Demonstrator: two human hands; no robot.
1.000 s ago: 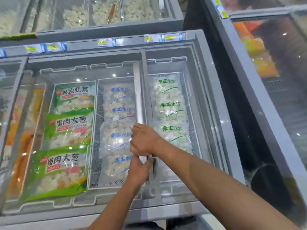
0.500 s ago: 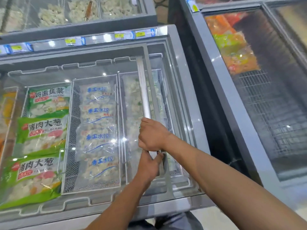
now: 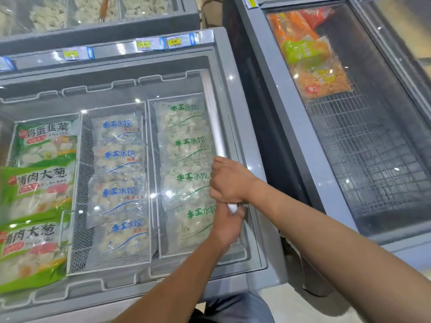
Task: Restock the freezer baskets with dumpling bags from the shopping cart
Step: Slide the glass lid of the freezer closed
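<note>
Gripping the white lid handle [image 3: 215,127] at the freezer's [image 3: 250,145] 3 o'clock edge, the right hand [image 3: 229,180] and left hand [image 3: 229,223] had fingers curled round it. Dumpling bags [image 3: 186,157] lay in wire baskets [image 3: 80,183] under the glass, at 9 o'clock of both hands.
</note>
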